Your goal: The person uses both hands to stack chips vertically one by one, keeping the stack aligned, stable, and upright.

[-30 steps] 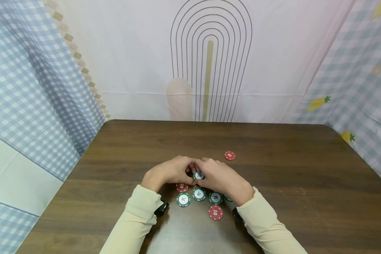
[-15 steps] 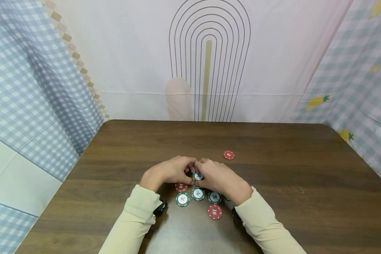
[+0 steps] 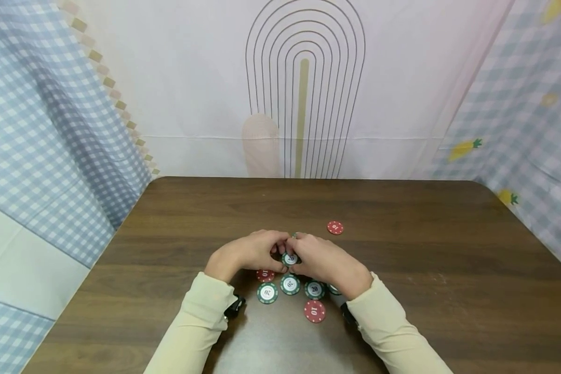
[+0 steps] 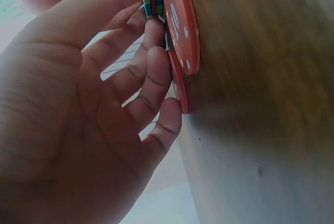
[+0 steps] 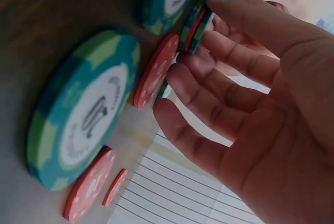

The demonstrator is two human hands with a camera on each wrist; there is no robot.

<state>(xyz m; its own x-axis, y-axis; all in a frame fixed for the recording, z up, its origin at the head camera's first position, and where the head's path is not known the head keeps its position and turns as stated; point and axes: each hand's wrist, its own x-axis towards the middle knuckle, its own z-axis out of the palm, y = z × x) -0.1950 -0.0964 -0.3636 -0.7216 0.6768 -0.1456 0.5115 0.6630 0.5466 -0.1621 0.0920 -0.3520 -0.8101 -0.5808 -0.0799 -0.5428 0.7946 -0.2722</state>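
Observation:
In the head view, my left hand (image 3: 252, 252) and right hand (image 3: 324, 262) meet around a small stack of poker chips (image 3: 290, 259) topped by a green 20 chip. Thumbs and fingertips of both hands pinch its sides. Seen from the right wrist, the stack (image 5: 194, 28) has a red layer between green ones. Several right fingertips (image 5: 180, 80) curl down close to the table. A red chip (image 4: 182, 28) lies right by the left fingers in the left wrist view. Another red chip (image 5: 156, 71) lies beside the stack in the right wrist view.
Nearer the body lie green 20 chips (image 3: 267, 293), a red 10 chip (image 3: 315, 311) and a green chip (image 3: 334, 290) partly under the right wrist. One red chip (image 3: 335, 227) lies farther back on the brown wooden table (image 3: 402, 218). Patterned cloths hang behind and at the sides.
Both hands keep their grip around the stack with hardly any movement. The head view has shifted slightly, so everything sits a little farther left in it.

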